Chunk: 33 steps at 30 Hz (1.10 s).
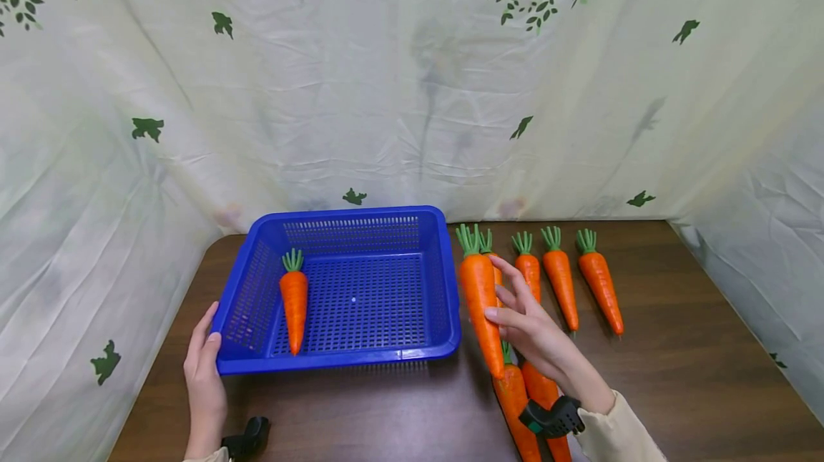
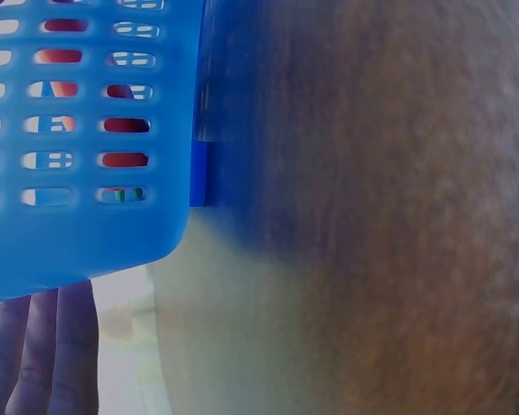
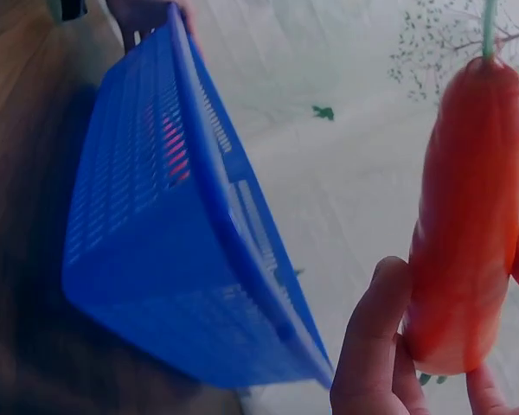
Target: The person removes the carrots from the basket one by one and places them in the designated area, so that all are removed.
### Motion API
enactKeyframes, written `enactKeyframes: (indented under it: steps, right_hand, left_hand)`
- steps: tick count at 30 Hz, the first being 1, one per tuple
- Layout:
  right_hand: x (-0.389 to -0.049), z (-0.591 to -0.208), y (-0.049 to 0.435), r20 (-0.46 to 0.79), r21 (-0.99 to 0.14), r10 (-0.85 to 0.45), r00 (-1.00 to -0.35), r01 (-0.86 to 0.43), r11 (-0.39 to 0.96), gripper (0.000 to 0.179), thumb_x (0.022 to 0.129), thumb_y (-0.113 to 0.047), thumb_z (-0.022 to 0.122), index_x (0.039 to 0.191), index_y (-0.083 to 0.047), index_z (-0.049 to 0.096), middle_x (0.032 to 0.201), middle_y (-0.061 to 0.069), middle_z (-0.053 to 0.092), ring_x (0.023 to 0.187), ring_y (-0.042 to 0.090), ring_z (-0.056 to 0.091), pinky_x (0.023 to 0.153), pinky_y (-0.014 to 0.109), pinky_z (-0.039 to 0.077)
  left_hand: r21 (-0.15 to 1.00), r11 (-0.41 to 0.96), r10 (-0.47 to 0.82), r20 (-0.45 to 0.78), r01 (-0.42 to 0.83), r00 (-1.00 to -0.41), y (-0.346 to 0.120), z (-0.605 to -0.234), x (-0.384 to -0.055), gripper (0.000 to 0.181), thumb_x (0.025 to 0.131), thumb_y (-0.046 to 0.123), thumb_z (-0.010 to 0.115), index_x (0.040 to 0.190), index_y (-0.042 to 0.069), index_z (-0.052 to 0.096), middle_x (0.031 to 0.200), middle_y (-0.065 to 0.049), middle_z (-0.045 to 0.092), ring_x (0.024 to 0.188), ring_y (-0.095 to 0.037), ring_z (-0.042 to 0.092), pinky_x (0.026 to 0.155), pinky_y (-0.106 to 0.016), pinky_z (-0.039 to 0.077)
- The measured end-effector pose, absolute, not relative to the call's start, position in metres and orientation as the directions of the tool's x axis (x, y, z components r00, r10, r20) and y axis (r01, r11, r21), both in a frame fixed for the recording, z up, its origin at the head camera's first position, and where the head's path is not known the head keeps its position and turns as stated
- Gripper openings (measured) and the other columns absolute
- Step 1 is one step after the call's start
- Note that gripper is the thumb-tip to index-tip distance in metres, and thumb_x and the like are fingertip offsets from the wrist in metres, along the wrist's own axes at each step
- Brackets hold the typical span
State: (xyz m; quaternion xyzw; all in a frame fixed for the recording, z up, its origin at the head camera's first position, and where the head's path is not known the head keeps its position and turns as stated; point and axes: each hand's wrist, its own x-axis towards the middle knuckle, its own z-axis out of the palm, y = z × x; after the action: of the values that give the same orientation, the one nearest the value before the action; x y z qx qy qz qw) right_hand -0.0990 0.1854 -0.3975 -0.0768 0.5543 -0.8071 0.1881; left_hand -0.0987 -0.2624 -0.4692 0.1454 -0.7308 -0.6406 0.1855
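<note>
A blue plastic basket with slotted walls stands on the table, one orange carrot with green stalks lying inside it. At its left side, my left hand holds the basket by the rim near the front corner; in the left wrist view some fingers show past the basket's edge. Just right of the basket, my right hand pinches another carrot between thumb and fingers, its green top pointing away from me. The right wrist view shows this carrot raised, with fingertips on both sides.
Several carrots lie right of the basket: a back row including a far-right carrot, and nearer ones such as a front carrot, partly hidden by my right arm. A leaf-patterned cloth rises behind the brown table.
</note>
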Motion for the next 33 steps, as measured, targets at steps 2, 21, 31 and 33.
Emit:
enactKeyframes:
  steps: [2,21,31,33]
  right_hand:
    - [-0.097,-0.4,0.191,-0.09,-0.928,-0.375,-0.923,0.214,-0.304,0.074,0.092,-0.002,0.054,0.15,-0.027,0.014,0.139,0.018,0.026,0.096,0.02,0.052,0.08,0.033,0.044]
    - [-0.069,-0.415,0.248,-0.091,-0.923,-0.333,-0.939,0.205,-0.325,0.064,0.095,0.001,0.044,0.144,-0.03,0.017,0.126,0.004,0.045,0.096,0.015,0.052,0.08,0.032,0.046]
    - [-0.056,-0.431,0.271,-0.127,-0.931,-0.263,-0.956,0.207,-0.302,0.055,0.099,-0.004,0.039,0.14,-0.03,0.013,0.124,0.001,0.049,0.1,0.015,0.054,0.083,0.034,0.046]
    - [-0.054,-0.435,0.274,-0.14,-0.93,-0.239,-0.961,0.21,-0.301,0.054,0.1,-0.004,0.039,0.14,-0.03,0.014,0.123,0.0,0.051,0.1,0.015,0.056,0.083,0.034,0.047]
  left_hand:
    - [0.99,0.139,-0.45,0.08,0.019,-0.889,-0.262,-0.47,-0.099,0.044,0.103,0.024,0.033,0.146,0.018,0.043,0.148,-0.004,0.039,0.131,-0.016,0.036,0.112,-0.029,0.019]
    - [0.991,0.135,-0.452,0.082,0.023,-0.888,-0.262,-0.47,-0.098,0.044,0.103,0.025,0.033,0.146,0.017,0.042,0.148,-0.003,0.039,0.131,-0.016,0.036,0.112,-0.03,0.019]
    - [0.99,0.133,-0.451,0.101,0.045,-0.887,-0.261,-0.469,-0.099,0.044,0.103,0.025,0.034,0.145,0.016,0.044,0.146,-0.003,0.042,0.128,-0.015,0.038,0.109,-0.025,0.023]
    - [0.99,0.135,-0.45,0.101,0.044,-0.887,-0.261,-0.469,-0.098,0.044,0.103,0.025,0.034,0.145,0.016,0.044,0.146,-0.002,0.042,0.128,-0.015,0.038,0.109,-0.025,0.022]
